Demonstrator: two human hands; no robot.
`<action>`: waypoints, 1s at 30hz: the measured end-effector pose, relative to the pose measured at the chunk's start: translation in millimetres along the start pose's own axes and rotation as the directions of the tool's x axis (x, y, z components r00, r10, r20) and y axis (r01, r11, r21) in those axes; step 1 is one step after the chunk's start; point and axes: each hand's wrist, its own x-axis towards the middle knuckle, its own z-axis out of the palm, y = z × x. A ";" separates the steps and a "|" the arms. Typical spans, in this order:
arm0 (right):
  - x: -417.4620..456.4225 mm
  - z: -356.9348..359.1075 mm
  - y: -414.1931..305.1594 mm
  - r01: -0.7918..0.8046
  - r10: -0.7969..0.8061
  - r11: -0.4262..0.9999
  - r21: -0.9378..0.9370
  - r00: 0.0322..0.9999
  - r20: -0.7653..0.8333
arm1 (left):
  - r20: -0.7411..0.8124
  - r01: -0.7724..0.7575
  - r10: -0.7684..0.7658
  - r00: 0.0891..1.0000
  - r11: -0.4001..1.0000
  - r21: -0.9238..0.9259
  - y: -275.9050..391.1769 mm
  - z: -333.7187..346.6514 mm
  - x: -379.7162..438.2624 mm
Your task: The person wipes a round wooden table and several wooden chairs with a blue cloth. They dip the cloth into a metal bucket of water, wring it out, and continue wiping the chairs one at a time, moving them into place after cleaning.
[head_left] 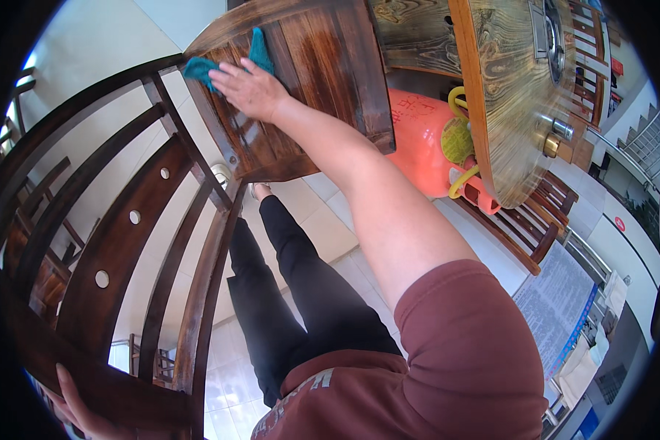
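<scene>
A dark brown wooden chair stands before me, its slatted backrest (126, 220) on the left and its plank seat (319, 71) at the top centre. On the seat, my right hand (250, 91) lies palm down with spread fingers over a teal cloth (261, 49), pressing it to the wood near the backrest side. Parts of the cloth stick out beyond the fingers; the rest is hidden under the hand. Wet-looking shine shows on the planks. At the lower left, my left hand (77, 404) grips the edge of the backrest, partly hidden behind its wood.
A wood-grain table (506, 110) with a metal fitting set in its top stands at the right. Beneath it is an orange-red gas cylinder (423, 143) with yellow-coated handles. More wooden chairs (506, 236) stand beyond, near a printed sheet (555, 302) and metal rails. Pale tiles (319, 225) cover the floor.
</scene>
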 end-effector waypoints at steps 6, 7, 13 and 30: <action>-51.0 -20.7 -63.5 0.179 -0.201 0.972 0.150 0.968 0.148 | 0.016 0.046 -0.044 0.999 0.981 -0.189 1.8 8.8 -13.3; -59.6 -25.5 -75.5 0.244 -0.275 0.953 0.178 0.944 0.182 | 0.051 0.067 -0.056 0.997 0.961 -0.269 12.6 12.8 -22.0; -12.7 -30.4 -54.6 0.414 -0.563 0.824 0.386 0.669 0.485 | 0.144 0.077 -0.015 0.989 0.898 -0.433 18.4 10.7 -11.4; -207.6 -108.0 -32.2 -0.338 0.210 0.931 0.139 0.804 0.556 | 0.153 0.060 0.014 0.988 0.884 -0.464 31.1 25.0 -20.3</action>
